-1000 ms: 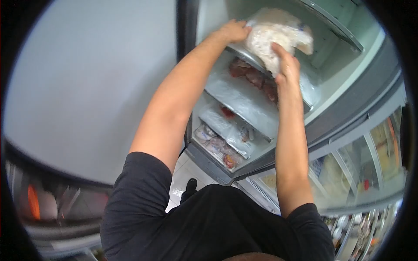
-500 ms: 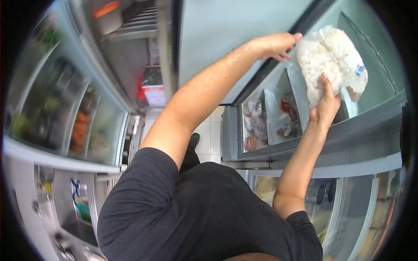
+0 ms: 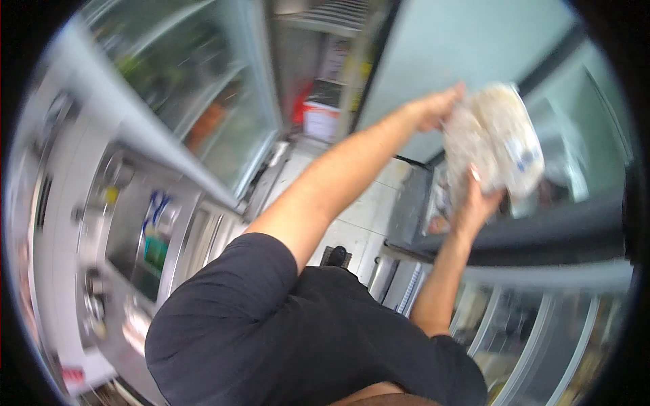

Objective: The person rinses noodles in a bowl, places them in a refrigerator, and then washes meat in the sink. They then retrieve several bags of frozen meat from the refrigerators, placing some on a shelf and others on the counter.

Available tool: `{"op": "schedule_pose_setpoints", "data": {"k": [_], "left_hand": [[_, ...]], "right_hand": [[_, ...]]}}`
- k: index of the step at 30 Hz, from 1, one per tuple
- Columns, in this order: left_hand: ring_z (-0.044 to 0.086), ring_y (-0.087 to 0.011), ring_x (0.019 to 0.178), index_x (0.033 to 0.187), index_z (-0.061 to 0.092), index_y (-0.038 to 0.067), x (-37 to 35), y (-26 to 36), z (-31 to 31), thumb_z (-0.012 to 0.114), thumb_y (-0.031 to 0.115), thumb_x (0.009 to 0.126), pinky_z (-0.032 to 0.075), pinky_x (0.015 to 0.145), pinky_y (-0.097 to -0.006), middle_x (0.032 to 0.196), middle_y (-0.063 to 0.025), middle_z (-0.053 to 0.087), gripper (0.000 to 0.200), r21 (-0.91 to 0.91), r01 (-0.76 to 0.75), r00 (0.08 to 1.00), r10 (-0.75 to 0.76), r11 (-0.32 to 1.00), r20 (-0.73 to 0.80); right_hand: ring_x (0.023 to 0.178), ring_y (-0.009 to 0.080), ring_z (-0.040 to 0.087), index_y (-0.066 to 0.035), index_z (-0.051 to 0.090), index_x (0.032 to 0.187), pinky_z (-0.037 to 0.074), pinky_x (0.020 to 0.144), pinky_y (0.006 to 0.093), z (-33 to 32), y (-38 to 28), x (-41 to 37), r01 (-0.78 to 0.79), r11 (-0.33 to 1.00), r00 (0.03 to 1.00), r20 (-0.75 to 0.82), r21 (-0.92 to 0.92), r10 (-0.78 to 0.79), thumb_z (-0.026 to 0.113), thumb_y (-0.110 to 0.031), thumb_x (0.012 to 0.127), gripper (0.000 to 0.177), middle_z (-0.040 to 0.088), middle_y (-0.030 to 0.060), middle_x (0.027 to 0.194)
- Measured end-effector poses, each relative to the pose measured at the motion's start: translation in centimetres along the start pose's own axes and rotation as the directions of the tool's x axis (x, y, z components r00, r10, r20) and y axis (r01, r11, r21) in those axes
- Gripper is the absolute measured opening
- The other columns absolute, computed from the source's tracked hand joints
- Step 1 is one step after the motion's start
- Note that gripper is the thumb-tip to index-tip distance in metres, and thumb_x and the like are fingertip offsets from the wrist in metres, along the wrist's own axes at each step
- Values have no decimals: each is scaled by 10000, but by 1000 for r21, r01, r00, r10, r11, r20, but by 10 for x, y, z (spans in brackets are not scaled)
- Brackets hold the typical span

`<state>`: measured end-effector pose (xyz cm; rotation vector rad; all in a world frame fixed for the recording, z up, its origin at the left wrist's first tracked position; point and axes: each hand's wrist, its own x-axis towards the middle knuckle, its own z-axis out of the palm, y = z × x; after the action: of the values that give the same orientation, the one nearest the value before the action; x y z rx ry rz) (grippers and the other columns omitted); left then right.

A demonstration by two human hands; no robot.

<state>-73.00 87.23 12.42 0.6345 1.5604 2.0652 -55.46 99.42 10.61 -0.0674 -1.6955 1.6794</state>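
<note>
Over the freezer I hold a clear plastic bag of whitish food (image 3: 504, 139), bulging in two lobes with a small blue mark on one side. My right hand (image 3: 479, 203) grips its lower end, thumb on the front and the other fingers mostly hidden underneath. At the bag's upper left edge is my left hand (image 3: 437, 111), blurred, its fingers partly behind the plastic. The contents look pale and lumpy; their exact kind cannot be made out. Below the bag, the chest freezer (image 3: 542, 233) is partly hidden by it.
A glass-doored fridge (image 3: 203, 101) with blurred produce stands on the left. Beneath it is a steel sink (image 3: 132, 257) holding blue and green items. A white and red box (image 3: 321, 118) sits under a rack. Another glass-fronted cooler (image 3: 521, 325) is at lower right. My shoe (image 3: 336, 256) shows on the tiles.
My view has swung, shifting the fridge and sink rightward in the picture. The bag has come closer to my left hand, which was beside it and now meets its edge. My right hand keeps its grip.
</note>
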Motion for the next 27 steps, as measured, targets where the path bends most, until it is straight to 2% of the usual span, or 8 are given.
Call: {"op": "schedule_pose_setpoints", "data": {"k": [3,7,12,15,21,24,26,27], "left_hand": [[231,-477,1511,1630,249,180,-94,-38,-38,332,920,852,201,1158,-728,1677,-174,233,1077,125,101,993,-106,987,41],[237,-479,1504,1634,231,164,-268,-91,-73,354,886,878,278,1127,-692,1690,-163,196,1052,30,294,911,-270,955,-312],[325,-504,1458,1633,221,117,-410,-130,-39,407,862,887,388,1090,-623,1689,-199,168,1071,-123,359,809,-374,925,-454],[350,-496,1447,1639,209,128,-508,-170,-38,419,869,877,404,1095,-597,1683,-203,183,1084,-258,318,747,-409,912,-525],[346,-505,1442,1651,146,164,-681,-159,-8,395,906,850,401,1096,-610,1705,-174,91,1120,-368,-51,405,-317,929,-858],[346,-515,1435,1648,141,178,-780,-140,-2,391,922,836,387,1088,-654,1699,-178,83,1130,-299,-294,208,-244,908,-947],[348,-515,1431,1642,165,183,-855,-129,-11,394,923,834,374,1090,-675,1686,-182,120,1119,-231,-428,70,-222,874,-972],[349,-514,1429,1639,178,186,-890,-125,-11,395,923,832,367,1091,-686,1680,-184,138,1114,-204,-485,7,-230,850,-973]], "right_hand": [[1238,321,566,-1,413,1477,454,1037,485,-3,18,-46,-125,990,979,152,-60,133,794,-164,856,747,539,196,1422],[1153,276,615,31,399,1444,516,988,433,-10,72,-115,-343,939,846,427,-20,318,793,-146,868,719,561,182,1372],[1103,243,626,8,428,1429,523,956,379,7,112,-197,-545,821,446,770,-170,455,811,-132,857,703,584,148,1323],[1090,239,622,17,443,1410,523,936,371,33,149,-257,-416,827,230,836,-378,498,824,-116,842,696,601,150,1269],[1151,242,599,36,500,1333,483,1004,374,128,97,-396,-143,943,-173,946,-300,275,846,-75,803,643,599,179,1279],[1178,280,596,36,491,1348,476,1017,401,194,43,-489,-179,980,-283,959,-84,31,852,-102,765,699,580,196,1312],[1191,368,592,33,478,1374,481,1014,447,248,5,-558,-20,940,-289,898,342,-332,850,-132,715,774,556,225,1334],[1199,405,579,30,460,1388,485,1008,466,269,-16,-592,25,933,-348,878,359,-328,851,-160,701,813,550,240,1325]]}}
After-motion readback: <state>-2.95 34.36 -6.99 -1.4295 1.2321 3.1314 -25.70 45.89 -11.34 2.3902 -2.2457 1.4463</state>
